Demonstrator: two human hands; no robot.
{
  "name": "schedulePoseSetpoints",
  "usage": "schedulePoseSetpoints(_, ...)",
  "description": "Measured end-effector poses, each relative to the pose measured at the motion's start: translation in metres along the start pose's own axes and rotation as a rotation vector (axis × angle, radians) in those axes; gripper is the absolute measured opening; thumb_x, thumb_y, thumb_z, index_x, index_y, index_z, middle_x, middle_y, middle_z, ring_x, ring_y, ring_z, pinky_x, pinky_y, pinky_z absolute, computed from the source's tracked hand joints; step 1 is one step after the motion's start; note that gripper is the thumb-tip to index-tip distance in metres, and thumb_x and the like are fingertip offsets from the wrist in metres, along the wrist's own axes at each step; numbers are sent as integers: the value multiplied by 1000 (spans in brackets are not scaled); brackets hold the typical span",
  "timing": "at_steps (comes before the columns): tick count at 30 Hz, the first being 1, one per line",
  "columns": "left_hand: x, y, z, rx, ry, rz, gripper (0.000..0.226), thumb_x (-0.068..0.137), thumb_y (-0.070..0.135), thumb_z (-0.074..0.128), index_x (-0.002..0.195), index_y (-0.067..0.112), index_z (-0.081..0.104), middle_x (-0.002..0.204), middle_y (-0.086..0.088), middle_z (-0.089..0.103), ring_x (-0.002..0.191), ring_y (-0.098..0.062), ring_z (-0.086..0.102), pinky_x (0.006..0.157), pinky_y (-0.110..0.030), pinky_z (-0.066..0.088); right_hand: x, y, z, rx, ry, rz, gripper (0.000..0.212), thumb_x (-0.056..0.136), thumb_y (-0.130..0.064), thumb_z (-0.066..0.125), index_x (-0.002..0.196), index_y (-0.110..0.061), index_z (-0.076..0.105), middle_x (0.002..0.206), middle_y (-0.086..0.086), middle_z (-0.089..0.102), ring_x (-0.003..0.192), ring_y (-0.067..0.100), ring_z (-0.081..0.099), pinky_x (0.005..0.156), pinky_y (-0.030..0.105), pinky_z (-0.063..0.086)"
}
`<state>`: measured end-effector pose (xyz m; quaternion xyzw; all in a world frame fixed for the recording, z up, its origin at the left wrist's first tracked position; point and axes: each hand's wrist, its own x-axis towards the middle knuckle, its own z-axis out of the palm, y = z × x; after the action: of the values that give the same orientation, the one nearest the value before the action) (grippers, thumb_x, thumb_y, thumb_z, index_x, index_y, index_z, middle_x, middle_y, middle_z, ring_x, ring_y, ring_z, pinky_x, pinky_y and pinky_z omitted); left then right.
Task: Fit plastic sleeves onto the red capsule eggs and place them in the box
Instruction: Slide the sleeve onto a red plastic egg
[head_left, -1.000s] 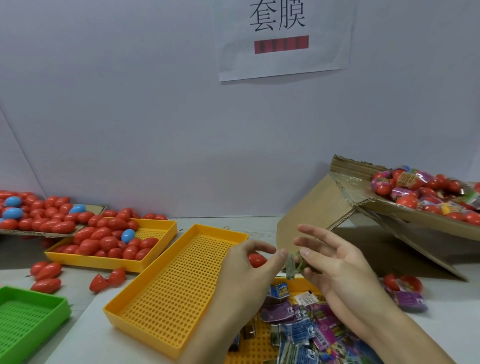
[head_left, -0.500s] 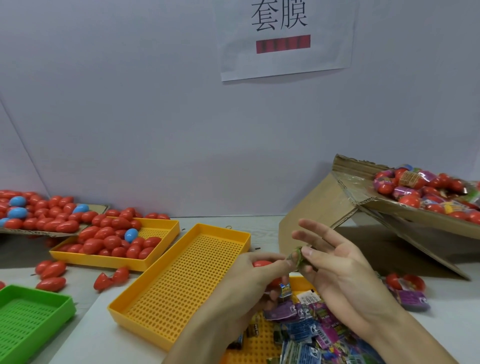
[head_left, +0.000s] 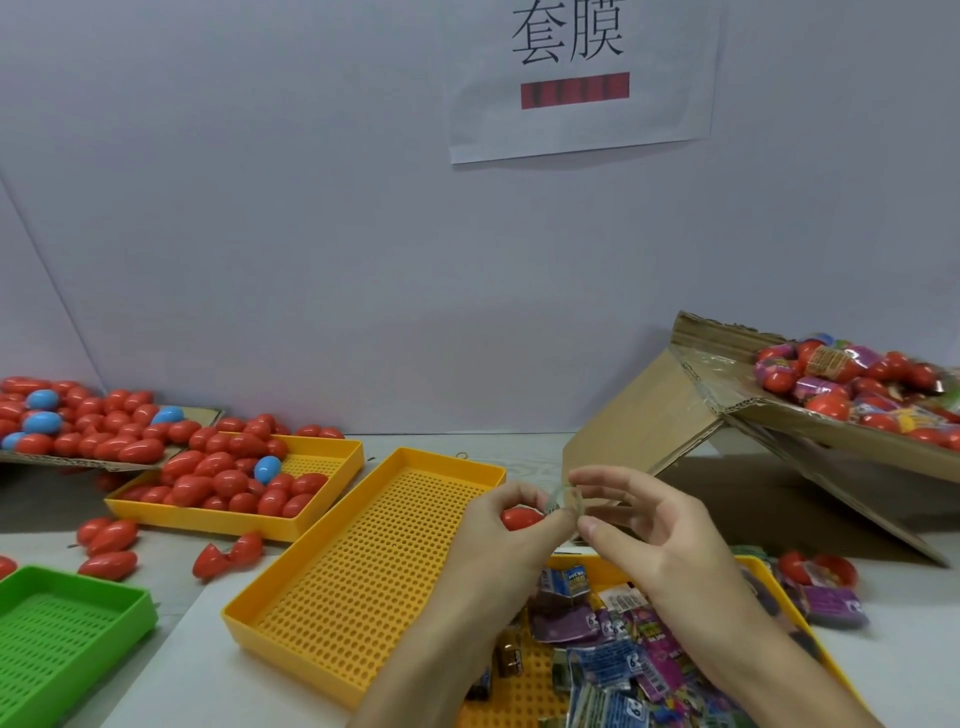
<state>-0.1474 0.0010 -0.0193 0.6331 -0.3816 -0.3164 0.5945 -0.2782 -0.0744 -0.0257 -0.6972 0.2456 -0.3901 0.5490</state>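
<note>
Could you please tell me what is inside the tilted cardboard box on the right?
The cardboard box holds a heap of red capsule eggs, many already wearing printed plastic sleeves. Its lower layers are covered by the top eggs, and the frame edge cuts off its right side.

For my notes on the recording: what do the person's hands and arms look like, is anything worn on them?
Both are bare. The left hand and right hand wear no gloves, and no rings or watch show. The forearms are uncovered to the picture's lower edge; no sleeves are visible.

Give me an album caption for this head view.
Left hand holds a red capsule egg while right hand opens a plastic sleeve beside it.
</note>
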Motion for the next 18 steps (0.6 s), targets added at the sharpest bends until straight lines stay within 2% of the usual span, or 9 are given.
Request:
schedulePoseSetpoints(3,1,-2,-1,92,-9,53,15,82,26,73,75,21,61,57,15,52,49,-4,44,50,-20,41,1,1,-1,-40,30,-14,33,86,-15,73,108,-40,70,105,-13,70,100,9,67,82,29,57)
schedulePoseSetpoints(5,1,-4,0,161,-25,96,17,84,27,73,79,19,59,56,13,51,46,-2,43,48,-15,40,2,1,-1,-28,25,-27,36,86,-13,73,108,-42,69,102,-16,69,95,8,69,74,22,57)
schedulePoseSetpoints(8,1,-7,0,270,-17,139,16,84,27,74,84,19,59,65,9,52,50,-3,45,52,-17,43,2,2,-1,-60,14,-41,40,86,-8,72,107,-41,68,97,-17,68,89,7,69,68,15,54)
schedulePoseSetpoints(12,2,-6,2,277,3,160,15,82,23,75,81,21,60,62,14,54,52,-2,48,54,-18,47,2,7,0,-248,82,-78,44,86,-4,69,107,-43,65,92,-12,65,81,8,66,62,20,54)
schedulePoseSetpoints(14,2,-5,2,274,18,168,16,81,25,76,85,19,61,68,9,55,55,-3,50,57,-22,50,1,8,1,-347,104,-125,45,85,-6,71,106,-45,60,90,-12,62,82,6,63,61,18,52)
schedulePoseSetpoints(16,1,-4,2,272,43,167,18,81,27,76,88,17,62,73,5,57,59,-6,51,59,-26,53,0,9,3,-423,119,-197,45,83,-9,74,100,-45,53,85,-12,57,82,5,58,62,14,48)
schedulePoseSetpoints(18,1,-4,2,263,67,161,19,81,29,76,88,16,63,73,5,55,56,-3,49,55,-22,49,-1,8,4,-482,130,-287,46,81,-6,74,90,-43,47,84,-13,52,79,7,53,61,13,45)
